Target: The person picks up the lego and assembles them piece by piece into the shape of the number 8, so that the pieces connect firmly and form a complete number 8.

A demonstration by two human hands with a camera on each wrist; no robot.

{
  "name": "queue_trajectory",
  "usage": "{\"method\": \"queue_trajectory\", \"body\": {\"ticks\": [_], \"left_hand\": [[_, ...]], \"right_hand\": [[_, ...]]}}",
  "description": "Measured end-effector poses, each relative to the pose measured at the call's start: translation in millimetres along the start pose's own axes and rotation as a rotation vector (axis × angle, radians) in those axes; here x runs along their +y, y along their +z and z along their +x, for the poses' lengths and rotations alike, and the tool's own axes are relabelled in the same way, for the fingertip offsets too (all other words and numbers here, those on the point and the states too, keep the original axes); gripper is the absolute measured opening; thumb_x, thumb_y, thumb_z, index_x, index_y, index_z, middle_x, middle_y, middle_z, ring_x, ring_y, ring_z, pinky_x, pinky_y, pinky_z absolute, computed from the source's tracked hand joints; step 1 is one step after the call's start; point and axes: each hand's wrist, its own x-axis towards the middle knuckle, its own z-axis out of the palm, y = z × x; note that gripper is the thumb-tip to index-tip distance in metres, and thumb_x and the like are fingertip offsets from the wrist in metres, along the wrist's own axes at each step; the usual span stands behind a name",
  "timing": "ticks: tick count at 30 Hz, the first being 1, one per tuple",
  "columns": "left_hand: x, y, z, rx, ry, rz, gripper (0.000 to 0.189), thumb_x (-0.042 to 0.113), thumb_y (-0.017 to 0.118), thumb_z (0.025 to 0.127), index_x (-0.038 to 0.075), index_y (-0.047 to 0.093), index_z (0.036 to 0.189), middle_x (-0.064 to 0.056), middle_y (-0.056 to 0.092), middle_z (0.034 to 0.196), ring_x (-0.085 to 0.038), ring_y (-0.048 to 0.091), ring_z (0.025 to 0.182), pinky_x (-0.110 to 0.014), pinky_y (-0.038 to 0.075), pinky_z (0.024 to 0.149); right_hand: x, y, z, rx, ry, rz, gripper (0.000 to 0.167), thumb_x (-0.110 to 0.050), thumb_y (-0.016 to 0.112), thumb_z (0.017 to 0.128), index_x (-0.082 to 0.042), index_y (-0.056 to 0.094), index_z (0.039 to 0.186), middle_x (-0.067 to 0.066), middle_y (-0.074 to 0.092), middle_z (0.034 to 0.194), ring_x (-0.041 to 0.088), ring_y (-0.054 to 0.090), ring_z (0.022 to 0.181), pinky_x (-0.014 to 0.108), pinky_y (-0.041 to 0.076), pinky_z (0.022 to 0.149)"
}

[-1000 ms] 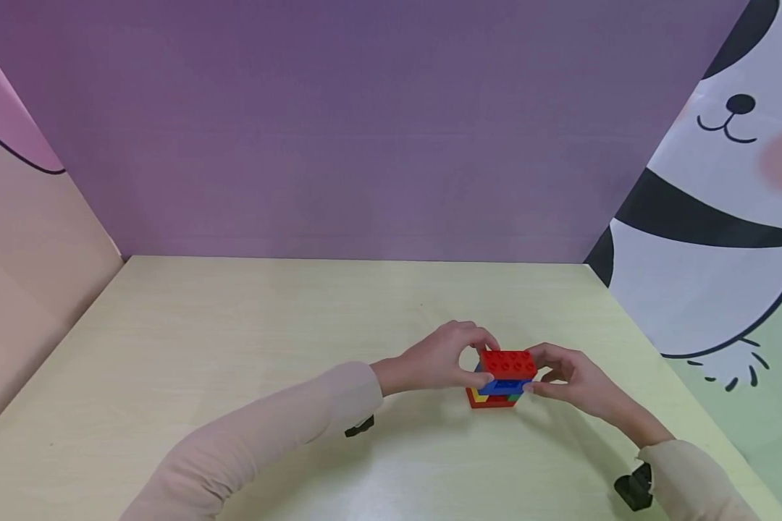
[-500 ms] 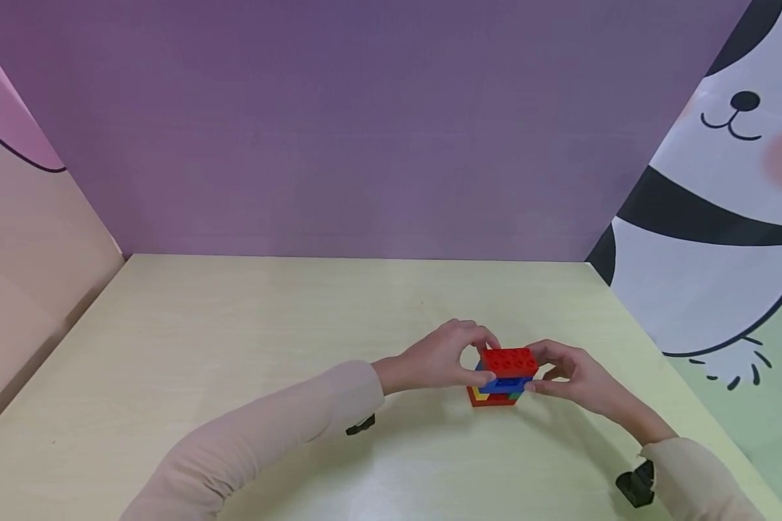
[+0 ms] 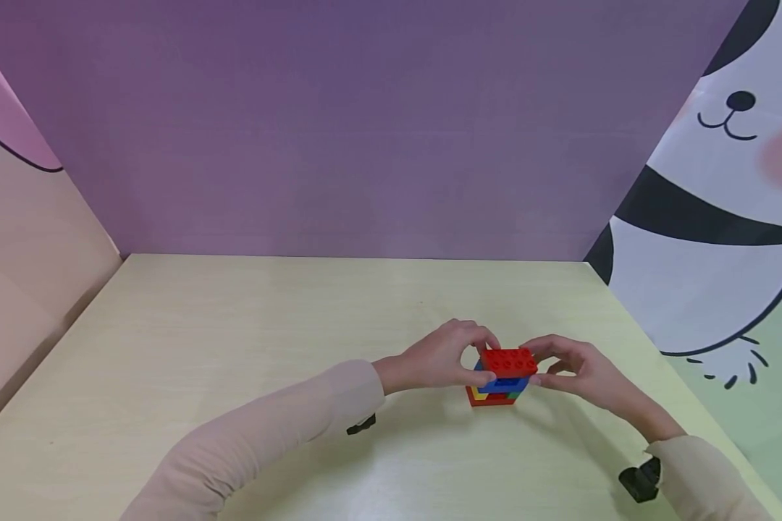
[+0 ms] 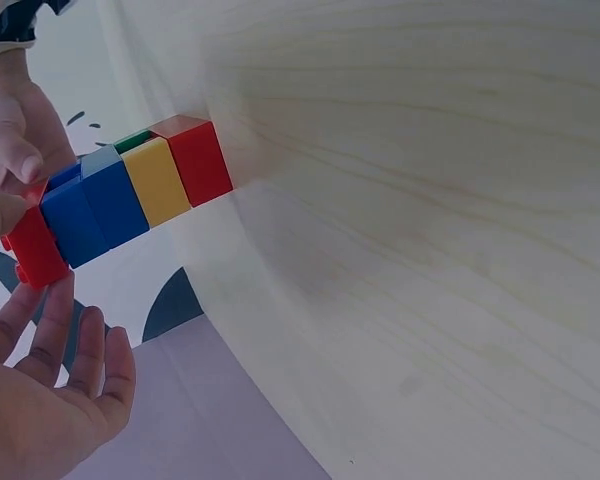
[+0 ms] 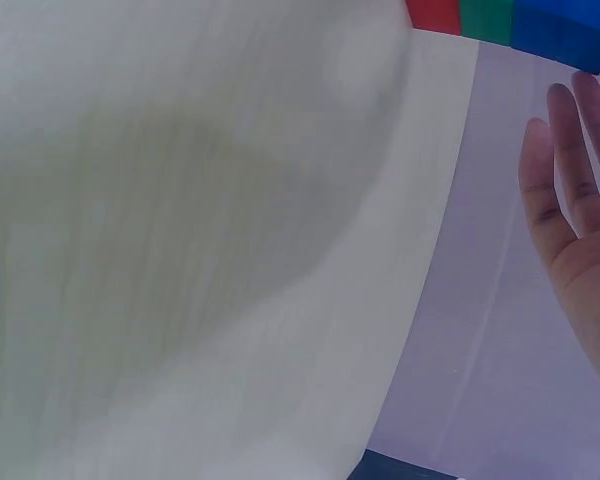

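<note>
A small tower of toy building bricks stands on the table. Its top is a studded red brick [image 3: 510, 363], with blue bricks [image 4: 95, 205] beneath. Lower down sit a yellow brick [image 4: 158, 182] and a green brick [image 5: 485, 20], over a red brick [image 4: 202, 162] at the base. My left hand [image 3: 446, 356] pinches the top red brick at its left end, thumb in front and fingers behind. At the opposite end, my right hand [image 3: 580, 370] holds the same brick between thumb and forefinger; its other fingers extend loosely in the right wrist view.
The pale wooden table [image 3: 267, 325] meets a purple panel [image 3: 365, 145] at the back. A panda picture [image 3: 710, 282] covers the right side, and a pinkish panel [image 3: 32, 275] borders the left. Black wrist devices [image 3: 640, 480] show below both sleeves.
My right hand has shifted slightly up and right, its thumb rising from the blue layer to the top red brick's end. The left hand and the tower stay in place.
</note>
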Motion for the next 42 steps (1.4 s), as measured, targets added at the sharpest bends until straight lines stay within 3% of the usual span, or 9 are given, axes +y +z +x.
{"method": "queue_trajectory", "body": {"ticks": [21,35,42], "left_hand": [[0.9,0.7,-2.5,-0.001,-0.033,-0.020,0.041,0.037,0.067,0.080,0.022,0.055,0.116,0.011,0.058,0.102,-0.003,0.046,0.102,-0.020,0.043,0.082],[-1.3,5.0,-4.0,0.032,-0.030,-0.080,0.041,0.033,0.070,0.078,0.021,0.054,0.114,0.011,0.055,0.104,-0.006,0.051,0.101,-0.016,0.044,0.078],[-2.2,4.5,-5.4,0.039,-0.033,-0.098,0.041,0.033,0.070,0.079,0.021,0.054,0.115,0.010,0.056,0.105,-0.001,0.049,0.097,-0.017,0.044,0.079]], "right_hand": [[-1.7,-0.2,0.3,0.001,0.058,0.043,0.039,-0.012,0.065,0.083,-0.010,0.055,0.121,-0.016,0.058,0.111,0.003,0.057,0.096,0.026,0.052,0.073],[0.4,0.5,1.8,-0.009,0.010,0.091,0.036,-0.006,0.064,0.083,-0.006,0.056,0.118,-0.014,0.060,0.109,0.005,0.058,0.095,0.026,0.053,0.071],[-0.1,0.7,3.2,-0.021,0.022,0.110,0.036,-0.006,0.064,0.083,-0.005,0.056,0.119,-0.014,0.060,0.110,0.006,0.059,0.095,0.027,0.054,0.071]]}}
